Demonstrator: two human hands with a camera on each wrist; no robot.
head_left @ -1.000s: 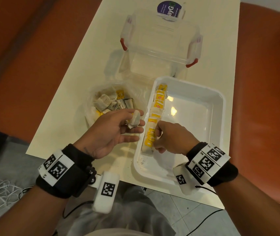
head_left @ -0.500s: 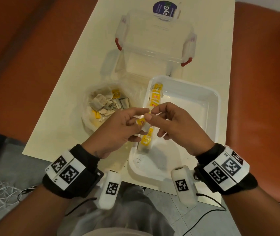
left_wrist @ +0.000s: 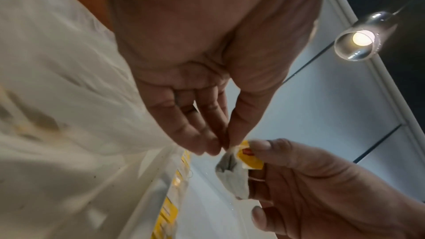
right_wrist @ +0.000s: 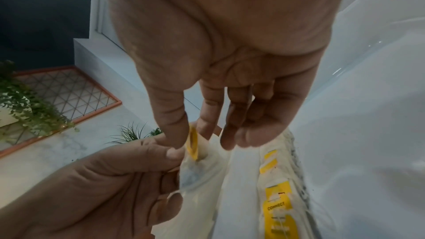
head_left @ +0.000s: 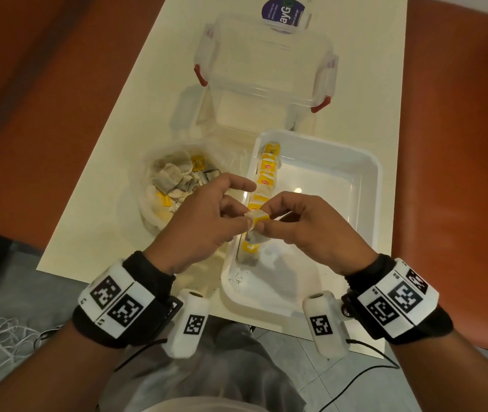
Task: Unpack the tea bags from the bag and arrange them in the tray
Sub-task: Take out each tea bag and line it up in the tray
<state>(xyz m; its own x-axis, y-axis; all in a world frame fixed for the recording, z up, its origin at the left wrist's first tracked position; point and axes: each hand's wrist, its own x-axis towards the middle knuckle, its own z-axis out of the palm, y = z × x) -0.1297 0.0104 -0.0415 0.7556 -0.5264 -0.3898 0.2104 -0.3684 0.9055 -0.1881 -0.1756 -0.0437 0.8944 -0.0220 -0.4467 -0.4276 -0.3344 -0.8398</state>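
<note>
Both hands meet over the left wall of the white tray [head_left: 369,185] and share one tea bag [head_left: 255,223] with a yellow tag. My left hand [head_left: 238,222] pinches the bag's paper corner [left_wrist: 230,147]. My right hand [head_left: 270,225] pinches the yellow tag [right_wrist: 192,142] between thumb and forefinger, and the pouch [right_wrist: 195,172] hangs below. A row of several tea bags [head_left: 266,179] lies along the tray's left wall. The clear plastic bag [head_left: 174,185] holding more tea bags sits left of the tray.
A clear lidded box with red latches [head_left: 266,63] stands behind the tray, with a purple-labelled pack [head_left: 283,10] beyond it. Tea dust speckles the tray's near left corner [head_left: 238,281]. Orange floor flanks the cream table [head_left: 112,173] on both sides.
My right hand has left the row in the tray and risen to meet the left hand. The tea bag that the left hand held alone is now pinched by both.
</note>
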